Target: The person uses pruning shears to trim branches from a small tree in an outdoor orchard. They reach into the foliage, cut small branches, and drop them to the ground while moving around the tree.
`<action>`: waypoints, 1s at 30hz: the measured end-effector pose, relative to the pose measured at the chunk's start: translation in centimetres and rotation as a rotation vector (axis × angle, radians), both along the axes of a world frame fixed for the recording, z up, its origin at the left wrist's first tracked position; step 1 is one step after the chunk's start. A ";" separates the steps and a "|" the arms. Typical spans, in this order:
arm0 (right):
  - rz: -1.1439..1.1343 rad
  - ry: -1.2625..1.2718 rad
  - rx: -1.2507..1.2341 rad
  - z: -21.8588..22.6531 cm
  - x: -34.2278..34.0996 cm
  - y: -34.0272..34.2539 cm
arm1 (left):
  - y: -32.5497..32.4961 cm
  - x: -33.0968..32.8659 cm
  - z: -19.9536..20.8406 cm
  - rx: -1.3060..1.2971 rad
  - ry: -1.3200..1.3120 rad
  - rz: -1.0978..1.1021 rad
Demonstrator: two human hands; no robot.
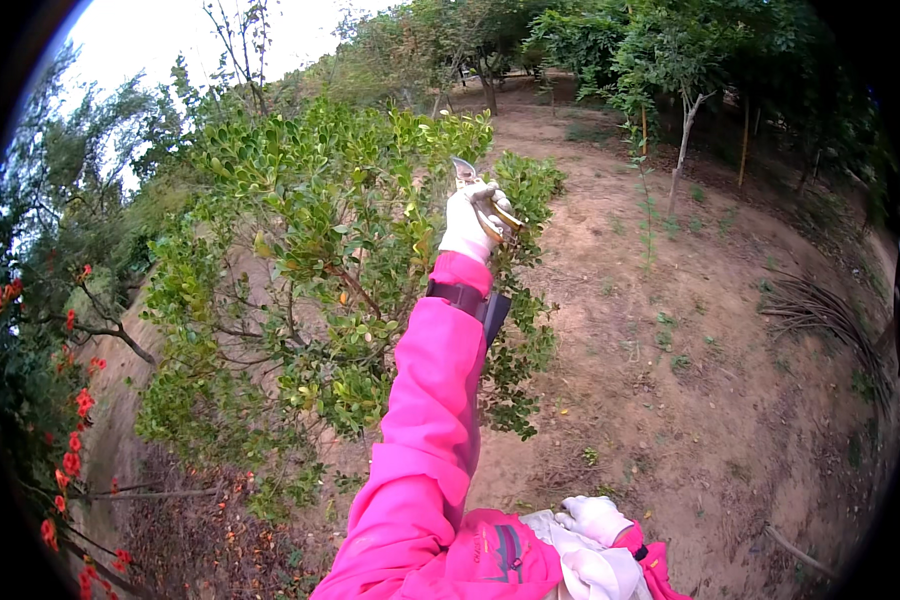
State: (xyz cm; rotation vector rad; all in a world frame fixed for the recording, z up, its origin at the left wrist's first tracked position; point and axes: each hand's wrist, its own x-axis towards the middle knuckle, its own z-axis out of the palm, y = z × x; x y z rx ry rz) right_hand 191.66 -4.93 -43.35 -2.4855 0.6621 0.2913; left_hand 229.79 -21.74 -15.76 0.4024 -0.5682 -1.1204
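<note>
Gloved hand holds pruning shears up at the top of a green shrub.

The raised hand (467, 222), in a white glove on a pink sleeve, is clenched round the handles of the pruning shears (480, 200), whose blades point up among the leafy tips of the shrub (310, 260); which arm this is cannot be told. The other gloved hand (595, 518) rests low against the body, fingers loosely curled, touching white cloth (595, 570). Bare soil (690, 400) lies to the right, red flowers (75, 440) to the left.
</note>
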 end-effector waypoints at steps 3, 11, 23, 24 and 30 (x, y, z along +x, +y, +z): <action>0.002 0.002 0.000 0.9 0.1 0.0 | 0.5 -0.8 0.1 -0.005 0.049 0.046; 0.060 -0.033 -0.026 0.6 0.5 0.2 | 3.3 -2.8 -0.5 0.127 -0.142 -0.069; 0.062 0.016 -0.015 0.4 0.5 -0.1 | 2.2 -1.7 -0.6 0.239 -0.074 -0.108; 0.060 0.014 -0.011 0.3 0.5 -0.2 | 2.1 -1.7 -0.3 0.241 -0.069 -0.087; 0.042 0.023 -0.014 0.2 0.4 -0.9 | 0.7 -1.0 0.8 0.196 -0.050 -0.075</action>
